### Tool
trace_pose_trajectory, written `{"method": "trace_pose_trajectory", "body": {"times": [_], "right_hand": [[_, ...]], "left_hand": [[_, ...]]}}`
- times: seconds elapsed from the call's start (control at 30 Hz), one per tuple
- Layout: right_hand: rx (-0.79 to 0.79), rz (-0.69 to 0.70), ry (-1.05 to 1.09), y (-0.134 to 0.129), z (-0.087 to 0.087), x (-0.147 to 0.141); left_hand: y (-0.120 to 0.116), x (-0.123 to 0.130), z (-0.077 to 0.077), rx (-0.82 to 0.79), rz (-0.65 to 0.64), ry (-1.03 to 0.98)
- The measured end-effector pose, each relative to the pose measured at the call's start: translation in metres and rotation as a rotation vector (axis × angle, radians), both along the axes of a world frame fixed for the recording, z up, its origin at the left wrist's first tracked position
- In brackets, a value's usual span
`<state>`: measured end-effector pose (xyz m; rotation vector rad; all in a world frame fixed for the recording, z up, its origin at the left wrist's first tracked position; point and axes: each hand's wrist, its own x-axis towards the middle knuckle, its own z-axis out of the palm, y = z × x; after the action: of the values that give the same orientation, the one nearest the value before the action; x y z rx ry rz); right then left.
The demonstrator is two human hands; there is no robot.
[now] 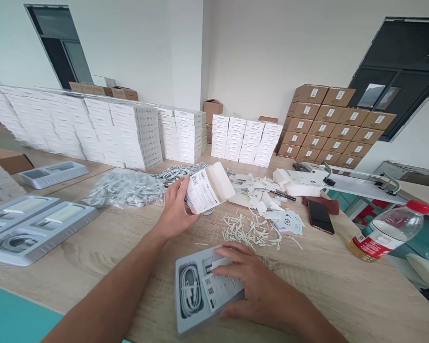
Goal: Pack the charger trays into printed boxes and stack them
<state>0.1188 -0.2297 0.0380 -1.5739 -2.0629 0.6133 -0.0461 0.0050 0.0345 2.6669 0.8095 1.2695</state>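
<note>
My left hand [177,207] is closed around a small white cardboard box [204,190], printed with text and a QR code. Its flap [223,183] stands open toward the right. In front of me lies a grey plastic tray [180,318], with a coiled white charging cable [190,290] in its left compartment. A printed white card [218,288] lies over the tray's right part. My right hand [246,278] spans that right part, fingers on the card and far side, thumb by the near side. The hand hides what lies beneath it.
Filled trays [39,228] stand at left, near bagged cables [125,188]. Paper strips [248,231] and labels [288,221] lie beyond my right hand. A phone [320,216] and a bottle [389,231] stand at right. Stacked white boxes [128,136] and brown cartons [329,126] line the back.
</note>
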Motion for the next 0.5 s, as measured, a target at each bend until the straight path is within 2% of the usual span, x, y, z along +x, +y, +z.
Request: {"method": "trace_pose_trajectory", "body": {"times": [0.23,0.5], "right_hand": [[0.008,-0.07,0.062,0.0027,-0.0033,0.0037],[0.0,0.012,0.016,0.0049,-0.0084,0.0046]], "left_hand": [[-0.0034,0.0003,0.0016,-0.063,-0.001,0.012],[-0.0021,-0.0008,-0.0009,-0.027,-0.006,0.004]]}}
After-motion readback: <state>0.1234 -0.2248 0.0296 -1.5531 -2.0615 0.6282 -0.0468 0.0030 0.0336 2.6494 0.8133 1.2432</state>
